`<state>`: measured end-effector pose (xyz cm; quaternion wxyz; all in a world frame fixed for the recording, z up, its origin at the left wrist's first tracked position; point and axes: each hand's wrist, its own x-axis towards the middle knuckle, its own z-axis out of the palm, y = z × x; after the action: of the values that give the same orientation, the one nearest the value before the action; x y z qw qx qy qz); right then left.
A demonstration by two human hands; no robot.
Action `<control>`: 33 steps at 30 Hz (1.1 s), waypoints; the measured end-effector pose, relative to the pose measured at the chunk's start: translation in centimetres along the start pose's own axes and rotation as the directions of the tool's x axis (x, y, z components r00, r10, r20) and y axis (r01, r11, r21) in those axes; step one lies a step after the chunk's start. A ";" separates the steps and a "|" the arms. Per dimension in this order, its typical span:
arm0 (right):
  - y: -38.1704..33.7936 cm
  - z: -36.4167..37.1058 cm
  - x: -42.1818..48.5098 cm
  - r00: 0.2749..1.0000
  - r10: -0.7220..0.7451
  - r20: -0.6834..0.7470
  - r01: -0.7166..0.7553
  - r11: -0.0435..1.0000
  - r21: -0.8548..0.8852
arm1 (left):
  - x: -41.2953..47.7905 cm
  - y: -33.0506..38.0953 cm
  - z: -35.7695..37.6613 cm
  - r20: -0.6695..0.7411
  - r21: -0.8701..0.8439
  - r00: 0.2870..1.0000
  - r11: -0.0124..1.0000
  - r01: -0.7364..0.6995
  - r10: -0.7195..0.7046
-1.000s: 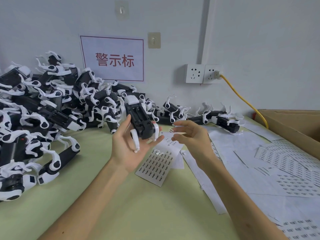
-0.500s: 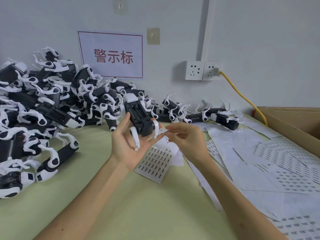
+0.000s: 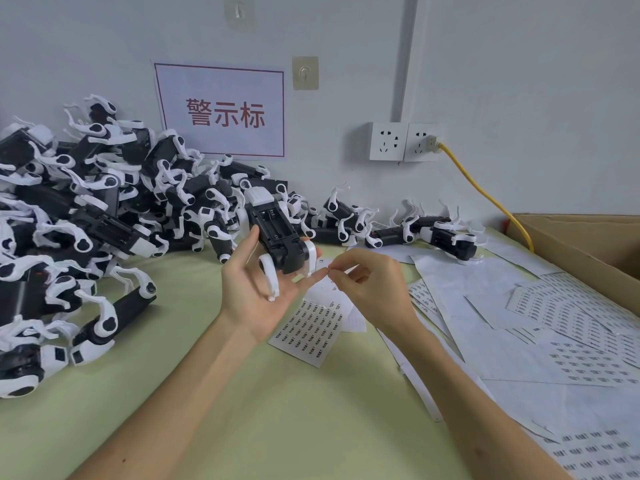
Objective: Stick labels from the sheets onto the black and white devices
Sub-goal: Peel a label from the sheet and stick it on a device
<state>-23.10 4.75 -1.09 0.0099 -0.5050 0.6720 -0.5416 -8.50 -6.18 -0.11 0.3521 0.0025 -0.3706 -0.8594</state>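
My left hand point(image 3: 258, 292) is palm up above the green table and cradles a black and white device point(image 3: 277, 233), underside up, its white legs hanging over my palm. The thumb rests against the device's left side. My right hand point(image 3: 372, 289) is just right of it, and its thumb and forefinger pinch a tiny label point(image 3: 327, 270) at my left fingertips, beside the device's near end. A label sheet point(image 3: 310, 327) with rows of small printed labels lies on the table beneath both hands.
A big heap of black and white devices point(image 3: 86, 216) fills the left side up to the wall. Several more devices point(image 3: 446, 235) lie along the wall. Label sheets and backing papers point(image 3: 540, 327) cover the right. A cardboard box point(image 3: 588, 247) and yellow cable point(image 3: 485, 199) are at far right.
My right hand moved left toward the device, and its fingers closed into a pinch at my left fingertips. The left hand kept the device almost still.
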 end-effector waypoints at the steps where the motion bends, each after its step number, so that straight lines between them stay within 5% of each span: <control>1: 0.1 0.0 0.0 1.000 -0.006 0.000 0.006 1.000 -0.011 | 0.0 0.0 0.0 -0.004 0.008 1.000 1.000 -0.001 0.001; 6: 0.2 0.3 -0.1 0.998 -0.049 -0.041 0.046 0.995 -0.085 | 0.1 -0.1 -0.2 -0.051 0.086 0.998 0.996 -0.026 0.030; 10: -0.3 -0.1 -0.1 0.989 -0.027 -0.144 0.036 0.998 0.060 | 0.3 -0.2 -0.2 -0.151 0.261 0.986 0.965 -0.028 0.070; 13: -0.9 -0.5 -0.3 0.998 0.039 -0.043 -0.026 0.962 0.273 | 0.4 -0.4 -0.1 -0.149 0.360 0.987 0.933 0.004 0.053; 16: -1.0 -0.1 -0.6 0.997 0.030 0.074 -0.046 0.972 0.231 | 0.4 -1.0 0.0 -0.145 0.414 0.989 0.909 0.038 0.024; 23: -0.8 0.6 -0.5 0.997 0.057 -0.050 -0.041 0.960 0.276 | 0.1 -1.8 0.0 -0.060 0.549 0.996 0.832 0.086 -0.063; 33: -0.1 -1.1 0.9 0.917 0.385 -0.099 -0.239 0.733 0.637 | -0.5 -3.9 0.3 0.015 0.901 0.986 0.430 0.060 -0.169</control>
<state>-24.07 4.95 -0.09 0.1883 -0.2888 0.5320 -0.7734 -10.55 -3.77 -2.53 0.2185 0.1695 -0.7858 -0.5531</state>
